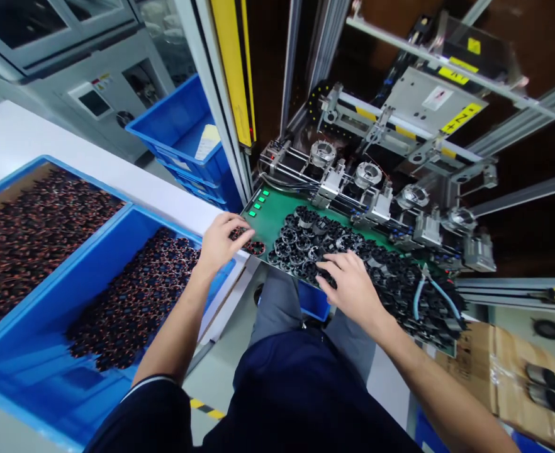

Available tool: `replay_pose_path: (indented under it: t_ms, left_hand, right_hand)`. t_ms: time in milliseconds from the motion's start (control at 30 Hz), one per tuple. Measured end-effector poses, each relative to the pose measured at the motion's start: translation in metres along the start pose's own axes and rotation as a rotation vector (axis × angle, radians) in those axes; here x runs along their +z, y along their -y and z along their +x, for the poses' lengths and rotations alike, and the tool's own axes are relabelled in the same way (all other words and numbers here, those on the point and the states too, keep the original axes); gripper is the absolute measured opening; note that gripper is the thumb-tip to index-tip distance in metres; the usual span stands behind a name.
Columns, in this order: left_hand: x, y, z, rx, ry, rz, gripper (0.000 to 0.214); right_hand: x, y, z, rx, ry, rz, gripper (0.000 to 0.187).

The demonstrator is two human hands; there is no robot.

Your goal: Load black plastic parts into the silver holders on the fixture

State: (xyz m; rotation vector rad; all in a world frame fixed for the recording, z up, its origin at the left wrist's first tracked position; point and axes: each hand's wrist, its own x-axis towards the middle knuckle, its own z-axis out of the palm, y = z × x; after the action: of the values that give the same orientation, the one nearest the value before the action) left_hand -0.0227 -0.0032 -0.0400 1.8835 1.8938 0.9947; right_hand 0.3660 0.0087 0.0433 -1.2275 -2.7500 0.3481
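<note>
Stators crowd the green plate below the fixtures, the left hand pinching one at the bin edge, the right hand spread loose over the pile.

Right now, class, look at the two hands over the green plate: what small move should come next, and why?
Probably the left hand should set its copper-wound part down among the black ring parts on the green plate. Its fingers are curled on that part right at the plate's near corner, while the right hand rests on the pile already lying there.
</note>
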Motion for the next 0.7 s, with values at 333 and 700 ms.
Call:
replay_pose_path:
  t_ms: [333, 700]
  left_hand:
    - [0.065, -0.066, -0.021, 0.076, 0.340, 0.289, 0.035]
    - [0.063, -0.075, -0.017, 0.099, 0.190, 0.130, 0.022]
  right_hand:
    - [0.048, 0.031, 0.046, 0.056, 0.197, -0.159, 0.039]
    - [0.010, 0.016, 0.050, 0.035, 0.105, -0.039, 0.030]
